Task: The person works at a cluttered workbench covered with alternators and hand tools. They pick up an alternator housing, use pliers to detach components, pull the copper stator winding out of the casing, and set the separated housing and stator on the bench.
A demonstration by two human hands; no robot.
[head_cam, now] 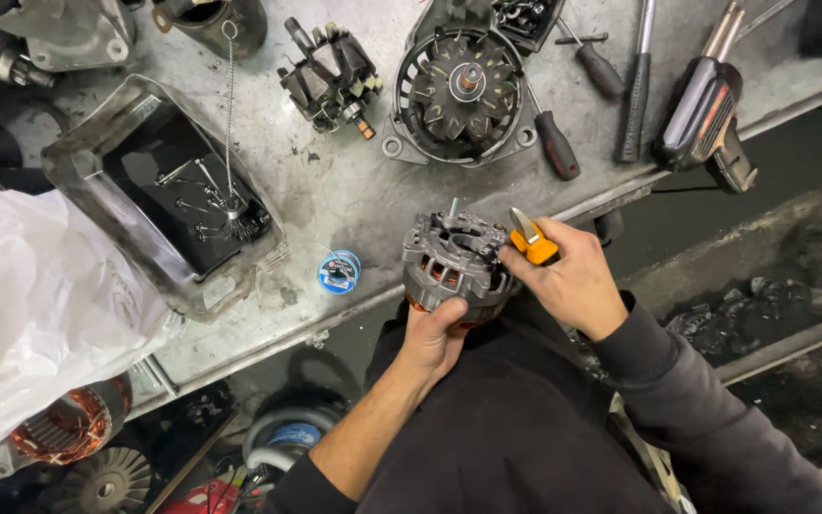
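Scratched and greasy, a grey metal workbench (335, 190) fills the upper part of the head view; below its front edge lies a dark, cluttered floor with a copper-wound stator (68, 424) and a fan-like part beside it; a white plastic sheet (30, 305) hangs over the bench's left end. On the bench sit a black tray (83, 157) holding small screws and a wire brush, a claw-pole rotor (330, 76), an open alternator front housing (459, 95) with its fan and shaft showing, screwdrivers with dark handles (556, 145), a soldering gun (706, 114), and a small blue spool of solder (339, 271) near the edge.

An alternator rear housing with stator (457, 262) is held just off the bench's front edge, over the person's lap; copper windings show at its lower rim. Left hand (435, 338) is closed around the underside, thumb up against the side, wrist straight and forearm bare, rising from below. Right hand (573, 276) comes in from the right in a dark sleeve, fingers curled shut on orange-handled pliers (531, 243) whose tip rests at the housing's upper right edge; wrist bent slightly inward.

As a judgement: the housing has no support but one palm, so a hard pull or twist with the pliers could tip it from the grip and drop it to the floor; the tip could also slip off a small terminal and nick the windings, since the tool hand is braced on nothing solid.
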